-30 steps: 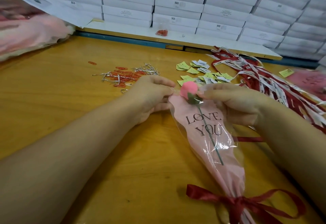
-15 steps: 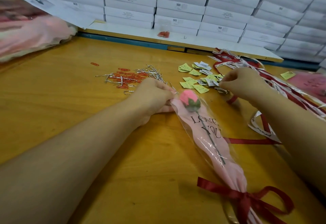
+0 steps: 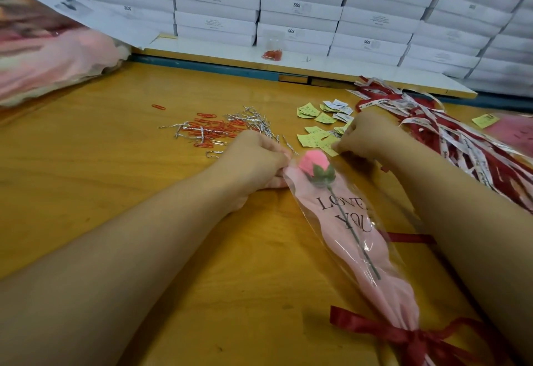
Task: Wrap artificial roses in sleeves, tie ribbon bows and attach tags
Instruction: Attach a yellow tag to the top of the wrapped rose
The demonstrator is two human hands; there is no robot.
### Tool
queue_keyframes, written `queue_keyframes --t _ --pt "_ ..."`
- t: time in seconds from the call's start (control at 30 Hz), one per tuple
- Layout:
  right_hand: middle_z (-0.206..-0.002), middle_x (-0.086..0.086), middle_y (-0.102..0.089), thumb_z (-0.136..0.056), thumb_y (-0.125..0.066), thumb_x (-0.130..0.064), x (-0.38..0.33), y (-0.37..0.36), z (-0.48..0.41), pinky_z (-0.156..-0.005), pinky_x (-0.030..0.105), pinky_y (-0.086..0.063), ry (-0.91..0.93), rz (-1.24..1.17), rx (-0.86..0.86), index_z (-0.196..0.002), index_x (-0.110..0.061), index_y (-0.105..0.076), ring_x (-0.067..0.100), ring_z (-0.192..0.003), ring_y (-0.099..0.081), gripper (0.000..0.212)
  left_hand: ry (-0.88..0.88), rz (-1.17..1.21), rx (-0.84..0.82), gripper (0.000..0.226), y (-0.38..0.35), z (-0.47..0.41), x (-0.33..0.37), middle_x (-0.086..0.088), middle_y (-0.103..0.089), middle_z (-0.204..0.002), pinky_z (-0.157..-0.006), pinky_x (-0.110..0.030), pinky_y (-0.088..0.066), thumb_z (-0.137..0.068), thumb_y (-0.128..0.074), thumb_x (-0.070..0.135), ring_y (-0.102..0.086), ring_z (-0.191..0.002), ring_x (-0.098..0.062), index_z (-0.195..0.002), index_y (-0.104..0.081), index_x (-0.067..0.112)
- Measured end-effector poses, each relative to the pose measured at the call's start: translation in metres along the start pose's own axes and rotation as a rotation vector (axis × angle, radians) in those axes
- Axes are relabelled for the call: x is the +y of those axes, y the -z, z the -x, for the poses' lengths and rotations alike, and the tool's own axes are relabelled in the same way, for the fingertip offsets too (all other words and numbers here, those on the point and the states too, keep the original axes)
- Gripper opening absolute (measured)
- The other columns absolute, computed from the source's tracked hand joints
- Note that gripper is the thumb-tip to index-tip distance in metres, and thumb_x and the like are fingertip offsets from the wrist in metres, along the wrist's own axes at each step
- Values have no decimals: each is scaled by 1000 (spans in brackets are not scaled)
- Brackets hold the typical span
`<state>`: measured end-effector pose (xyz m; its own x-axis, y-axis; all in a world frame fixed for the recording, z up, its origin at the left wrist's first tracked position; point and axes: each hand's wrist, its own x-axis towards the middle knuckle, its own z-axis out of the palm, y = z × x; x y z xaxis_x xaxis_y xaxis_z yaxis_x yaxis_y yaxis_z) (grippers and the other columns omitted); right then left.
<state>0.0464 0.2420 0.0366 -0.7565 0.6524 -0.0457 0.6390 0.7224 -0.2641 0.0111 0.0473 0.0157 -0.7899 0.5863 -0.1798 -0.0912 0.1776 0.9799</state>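
Between the two grips, flat on the desk (image 3: 115,178): one clear sleeve (image 3: 317,201), printed LOVE YOU in dark letters and lined with pale pink tissue. Inside it, one rose (image 3: 313,163): pink bud at the open end, green sepals, thin dark stem (image 3: 357,244) running toward the narrow end. Tied round that narrow end, well below both grips, one dark red ribbon bow (image 3: 415,339) with two loops. Left grip (image 3: 253,160) curled tight, pinching the sleeve's open rim right beside the bud. Right grip (image 3: 362,137) curled too, fingertips down at a yellow tag on the near edge of the scattered tags (image 3: 313,132); cannot tell whether pinched or only touched. Just beyond the left grip, a loose pile of red paper clips (image 3: 213,132) mixed with silver twist ties (image 3: 253,119), too many to count, and one stray clip (image 3: 158,106) farther left. Right of the right grip, a heap of red and white ribbons (image 3: 461,140). Well beyond both grips, stacked white boxes (image 3: 300,7), closed, contents hidden; in front of them, one small clear bag (image 3: 271,53) holding red clips.
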Motion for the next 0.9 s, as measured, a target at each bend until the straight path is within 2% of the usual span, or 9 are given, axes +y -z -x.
queue_keyframes --t 0.07,0.13,0.2,0.27,0.33,0.4,0.53,0.7,0.9 --pt "-82 10 -63 -86 -70 -22 -1 6 5 -52 27 -44 12 -184 -21 -90 -6 -62 18 -63 -55 18 -4 -2 9 9 4 -1 1 -9 -65 -75 -56 -21 -57 -91 -58 2 -65 -54 -8 -90 -67 3" --pt "-75 5 -63 -86 -69 -15 -2 10 14 -46 20 -43 57 -407 1 -93 -12 -64 7 -52 -55 9 -9 10 12 9 7 0 0 -8 -63 -71 -54 -20 -56 -91 -57 0 -64 -50 -7 -91 -66 1" --pt "-76 6 -65 -88 -66 -8 -2 12 25 -42 13 -43 120 -658 -22 -104 -16 -64 1 -44 -57 18 -15 39 9 9 7 1 -2 -7 -61 -69 -52 -19 -55 -91 -57 -2 -62 -45 -5 -93 -65 1" --pt "-79 10 -65 -89 -62 -2 -5 17 36 -48 11 -47 200 -811 -84 -114 -15 -64 2 -52 -64 28 -21 68 29 15 6 1 -4 -9 -61 -75 -52 -21 -56 -89 -59 -3 -63 -45 -7 -101 -62 5" --pt "-82 11 -63 -89 -60 1 -12 23 46 -55 13 -51 276 -820 -154 -116 -15 -63 11 -66 -71 31 -32 78 67 20 7 0 -4 -9 -60 -78 -52 -22 -56 -88 -61 -2 -63 -45 -9 -104 -58 10" --pt "-84 13 -63 -89 -61 2 -19 28 55 -57 16 -54 336 -763 -190 -111 -16 -63 17 -72 -73 29 -58 79 84 17 9 -1 -3 -9 -60 -78 -51 -21 -55 -87 -62 -2 -62 -45 -8 -95 -57 12" --pt "-77 8 -68 -90 -61 -5 -29 32 68 -55 21 -57 396 -638 -116 -94 -17 -62 14 -66 -72 13 -128 77 59 11 9 0 -2 -11 -64 -78 -50 -21 -54 -89 -60 -1 -63 -48 -8 -86 -60 9" --pt "-71 -1 -71 -91 -63 -17 -31 28 70 -50 13 -48 445 -490 24 -84 -22 -59 -4 -56 -62 9 -177 129 25 14 4 3 1 -7 -70 -81 -55 -19 -54 -91 -57 1 -69 -61 -9 -85 -65 12" --pt "-75 10 -71 -88 -65 -6 -34 24 71 -54 18 -55 415 -637 -18 -86 -12 -60 9 -57 -68 8 -165 231 -49 19 4 5 4 -3 -72 -71 -52 -19 -54 -95 -46 0 -70 -62 -11 -91 -63 7"
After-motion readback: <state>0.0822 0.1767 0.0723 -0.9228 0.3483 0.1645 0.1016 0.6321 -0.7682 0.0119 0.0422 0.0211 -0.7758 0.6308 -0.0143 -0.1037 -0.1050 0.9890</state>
